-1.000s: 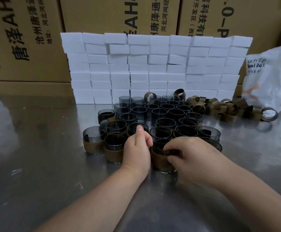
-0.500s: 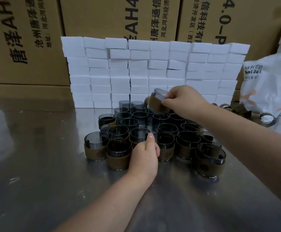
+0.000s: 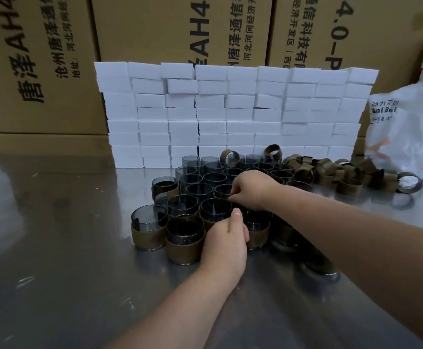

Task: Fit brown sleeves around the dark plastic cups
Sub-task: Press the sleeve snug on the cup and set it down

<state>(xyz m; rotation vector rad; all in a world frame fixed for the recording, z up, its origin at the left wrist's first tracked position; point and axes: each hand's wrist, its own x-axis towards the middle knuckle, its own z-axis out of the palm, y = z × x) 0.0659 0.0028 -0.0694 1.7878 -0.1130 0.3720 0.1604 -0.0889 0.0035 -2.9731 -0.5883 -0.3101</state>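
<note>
The right hand (image 3: 252, 190) reaches into a cluster of dark plastic cups (image 3: 200, 188) on the steel tabletop (image 3: 54, 273). Its fingers are curled, and they pinch the rim of the middle cup (image 3: 221, 191) just to the left of the knuckles. The left hand (image 3: 226, 244) is nearer to the person, just below the right one, with the thumb pointing up and the fingers curled against the front row. Whether it grips anything there, I cannot tell (the fingers hide it).

Just left of the left hand stand sleeved cups (image 3: 184, 250), each with a brown band around its lower half. Loose brown sleeves (image 3: 327, 170) lie in a heap beyond and to the right of the right hand, and two of them sit on top of the farthest cups. Behind the cluster rises a wall of white foam blocks (image 3: 230, 109), with printed cardboard boxes (image 3: 41, 59) behind it. A white plastic bag (image 3: 411, 127) is at the far right.
</note>
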